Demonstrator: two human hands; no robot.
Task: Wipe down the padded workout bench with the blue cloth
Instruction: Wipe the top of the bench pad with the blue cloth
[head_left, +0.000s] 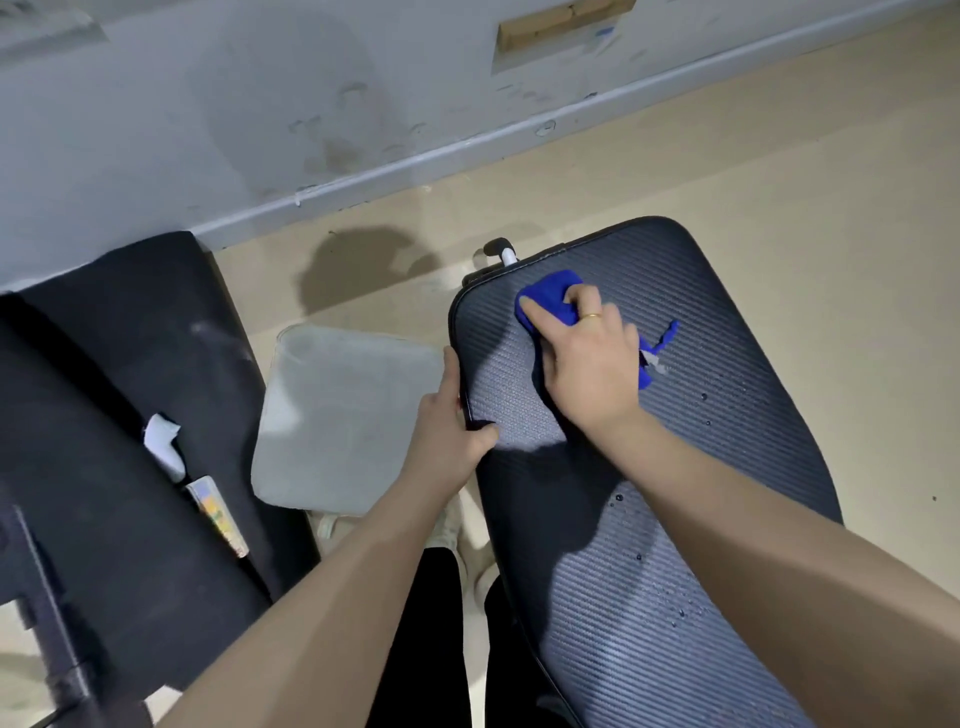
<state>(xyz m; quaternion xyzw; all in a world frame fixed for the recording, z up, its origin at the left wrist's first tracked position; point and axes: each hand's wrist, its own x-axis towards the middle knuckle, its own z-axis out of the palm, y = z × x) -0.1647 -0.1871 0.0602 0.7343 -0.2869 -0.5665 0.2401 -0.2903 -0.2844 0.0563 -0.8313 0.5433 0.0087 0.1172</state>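
Blue cloth (551, 300) bunched under our right hand (587, 358), fingers curled on it, upper centre of bench (727, 291); left hand (451, 426) grips the bench edge. Droplets lower right may get missed; loose cloth tail could drag.

A modest home workout corner or small gym room, seen from above. The dark padded workout bench with ribbed, carbon-weave vinyl upholstery (691, 415) indicates exercise use. It stands on a smooth beige floor (779, 182), which meets a scuffed, stained grey-white painted wall (208, 104) along a pale skirting board (467, 143). A square grey foam cushion (343, 415) lies on the floor beside the bench. At left stands black carpet-covered furniture (130, 389) bearing a crumpled white paper scrap (163, 439) and a small printed packet (218, 514).
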